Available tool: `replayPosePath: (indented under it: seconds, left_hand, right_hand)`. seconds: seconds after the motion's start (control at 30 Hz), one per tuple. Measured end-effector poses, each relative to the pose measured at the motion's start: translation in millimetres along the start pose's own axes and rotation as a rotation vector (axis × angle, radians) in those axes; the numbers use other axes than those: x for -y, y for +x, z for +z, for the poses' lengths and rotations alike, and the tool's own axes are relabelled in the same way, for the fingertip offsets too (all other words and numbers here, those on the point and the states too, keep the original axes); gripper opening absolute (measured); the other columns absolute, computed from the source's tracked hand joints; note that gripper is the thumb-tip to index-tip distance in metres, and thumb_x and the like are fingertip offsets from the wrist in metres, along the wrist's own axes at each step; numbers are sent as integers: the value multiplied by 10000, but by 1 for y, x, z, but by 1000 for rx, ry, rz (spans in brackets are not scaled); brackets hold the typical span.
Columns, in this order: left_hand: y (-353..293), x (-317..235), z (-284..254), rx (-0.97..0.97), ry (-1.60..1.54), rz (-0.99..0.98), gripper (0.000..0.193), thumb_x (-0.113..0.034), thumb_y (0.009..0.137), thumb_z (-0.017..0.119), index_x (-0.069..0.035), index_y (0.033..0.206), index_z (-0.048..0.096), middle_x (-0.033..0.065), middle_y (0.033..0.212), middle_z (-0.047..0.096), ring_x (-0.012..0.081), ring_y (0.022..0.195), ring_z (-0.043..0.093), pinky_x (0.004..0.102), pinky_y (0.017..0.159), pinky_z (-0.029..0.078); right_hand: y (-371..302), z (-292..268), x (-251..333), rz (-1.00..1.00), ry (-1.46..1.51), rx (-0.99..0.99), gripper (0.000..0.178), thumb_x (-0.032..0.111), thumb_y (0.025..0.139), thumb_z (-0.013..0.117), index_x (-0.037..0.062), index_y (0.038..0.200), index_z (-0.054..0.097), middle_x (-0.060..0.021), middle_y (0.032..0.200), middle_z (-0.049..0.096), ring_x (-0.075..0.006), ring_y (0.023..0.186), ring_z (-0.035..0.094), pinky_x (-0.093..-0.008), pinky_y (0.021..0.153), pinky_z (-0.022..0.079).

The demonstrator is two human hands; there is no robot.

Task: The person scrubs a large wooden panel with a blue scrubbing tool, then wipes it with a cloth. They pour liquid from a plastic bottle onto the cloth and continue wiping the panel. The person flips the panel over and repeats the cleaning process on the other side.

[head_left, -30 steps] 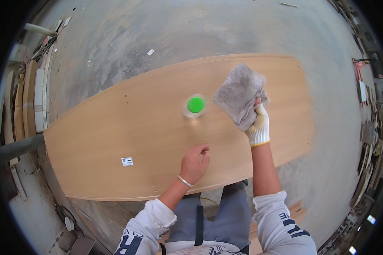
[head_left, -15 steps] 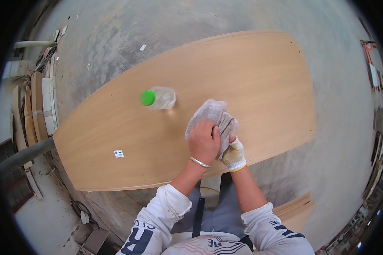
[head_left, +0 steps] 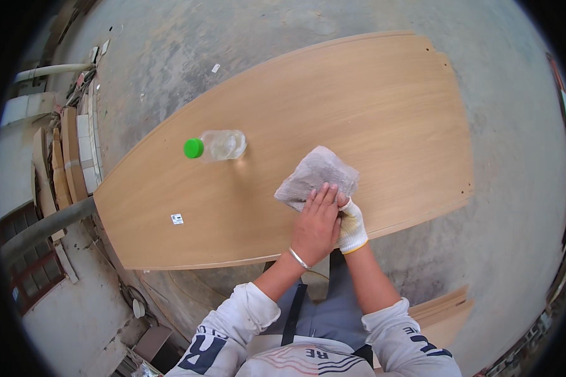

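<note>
A folded greyish-white cloth (head_left: pixel 314 176) is in front of me, over the wood-grain panel (head_left: pixel 371 107). My left hand (head_left: pixel 318 223), bare with a silver bangle at the wrist, lies flat with its fingers stretched out over the cloth's near edge. Close beside it, my right hand (head_left: pixel 351 227) wears a white, yellowish-stained knit glove and holds the cloth from the right. Its bare thumb tip shows on top, while the other fingers are hidden under the cloth. Farther left is a clear plastic bottle (head_left: pixel 223 146) with a green cap and some clear liquid inside; neither hand touches it.
A small white label (head_left: pixel 177 218) lies on the panel's left part. Small holes mark the right end. Grey concrete floor (head_left: pixel 509 188) surrounds the panel. Boards (head_left: pixel 75 154) and a grey pipe (head_left: pixel 50 229) are at the left, and more wooden boards (head_left: pixel 443 314) lie near my right arm.
The bunched cloth now lies folded flatter. My left hand has gone from curled fingers on it to flat, outstretched ones. The whole view has shifted slightly, with the bottle appearing farther left.
</note>
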State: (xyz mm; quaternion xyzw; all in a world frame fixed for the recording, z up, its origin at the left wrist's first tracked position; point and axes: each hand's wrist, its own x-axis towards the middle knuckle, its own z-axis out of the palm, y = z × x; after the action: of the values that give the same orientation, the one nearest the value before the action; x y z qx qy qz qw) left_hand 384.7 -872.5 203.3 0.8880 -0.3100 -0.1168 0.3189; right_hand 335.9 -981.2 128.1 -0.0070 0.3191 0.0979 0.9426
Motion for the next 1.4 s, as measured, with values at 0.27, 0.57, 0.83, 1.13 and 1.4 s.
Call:
replayPosePath:
  seconds: [0.27, 0.57, 0.83, 1.13, 1.4]
  left_hand:
    - [-73, 69, -49, -311, -335, -325, 417, 9, 862, 650, -11, 1277, 604, 187, 1364, 604, 369, 1326, 530, 478, 1148, 380]
    - [14, 244, -84, -616, -501, -429, 704, -173, 796, 880, 0, 1374, 515, 137, 1352, 601, 279, 1294, 553, 426, 1117, 406]
    - [72, 208, -120, -250, 193, -98, 524, -116, 716, 880, -60, 1171, 625, 95, 1119, 687, 310, 1055, 660, 466, 936, 503]
    - [110, 117, -148, -93, 709, 264, 282, 1, 744, 680, -89, 1003, 615, 57, 1002, 615, 261, 1031, 585, 446, 991, 427]
    - [79, 107, -152, -12, 724, 193, 261, 15, 709, 686, -85, 940, 619, 47, 979, 623, 255, 1028, 589, 440, 949, 423]
  right_hand:
    - [21, 31, 23, -159, -319, -204, 361, 130, 967, 691, -18, 1279, 584, -137, 1130, 683, -282, 1009, 691, -408, 854, 596]
    - [31, 29, 36, -195, -202, -121, 460, 99, 956, 643, -31, 1378, 515, -184, 1296, 638, -374, 1188, 637, -522, 1011, 544]
    - [34, 38, 38, -259, -307, 12, 552, 140, 989, 596, -17, 1484, 408, -193, 1426, 555, -373, 1306, 561, -511, 1107, 472]
    - [41, 50, 30, -281, -424, 112, 702, 436, 1017, 610, 8, 1521, 374, -156, 1481, 518, -327, 1346, 534, -466, 1132, 447]
    - [40, 59, 21, -292, -273, 167, 711, 409, 1016, 622, 9, 1536, 347, -162, 1487, 508, -337, 1345, 530, -478, 1119, 458]
